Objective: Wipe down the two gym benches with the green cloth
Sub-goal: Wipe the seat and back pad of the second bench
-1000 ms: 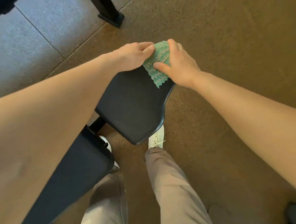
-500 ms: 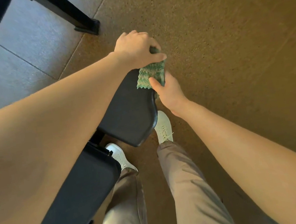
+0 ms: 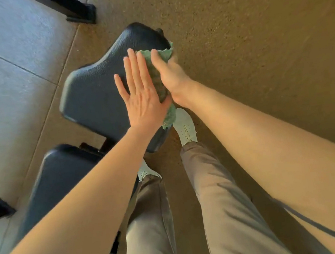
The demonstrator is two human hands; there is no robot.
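Brown floor, black bench pad — green cloth looks soft & limp, best bunched — right hand clutches it at pad's right edge, left hand flat, unclenched.

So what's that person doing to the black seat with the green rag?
A person is wiping the black seat pad of a gym bench. The right hand grips the green cloth at the pad's right edge, thumb on top. The left hand lies flat beside it, fingers straight, partly over the cloth. The longer back pad sits nearer the person, with no hand on it.
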